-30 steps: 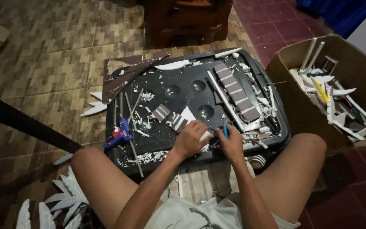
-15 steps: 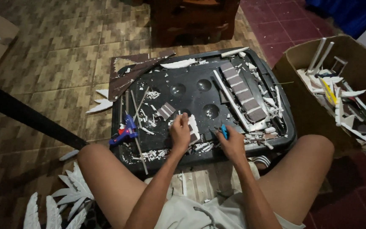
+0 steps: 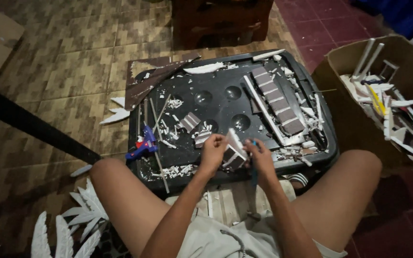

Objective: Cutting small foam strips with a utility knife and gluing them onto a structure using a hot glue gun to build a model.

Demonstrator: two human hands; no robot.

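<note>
In the head view, above the near edge of the black tray [image 3: 311, 91], both hands met over a small foam-board piece [image 3: 233, 150], white on its upper face and dark brown on the side turned toward the camera. The left hand [image 3: 213, 153] held the piece from its left side, its grip closed on the left edge. The right hand [image 3: 260, 155] was closed around a blue-handled tool [image 3: 254, 143] whose tip was hidden behind the fingers; the tool's kind could not be told. The right fingers also touched the right end of the piece.

The piece was judged light and stiff, but fragile: white crumbs and offcuts [image 3: 178, 169] lay scattered over the tray, which suggested a material that chips and dents under pressure. Its faces looked matt rather than slippery. Hold was best taken at the edges, with broad finger contact and little squeeze, well clear of any thin corner.

Left of the hands, a blue glue gun [image 3: 144, 143] rested on the tray rim beside thin wooden sticks [image 3: 156, 119]. Beyond the hands lay a striped brown-and-white strip [image 3: 278, 102]. A cardboard box [image 3: 340, 62] of white scraps stood to the right of the tray on the tiled floor [image 3: 63, 71].
</note>
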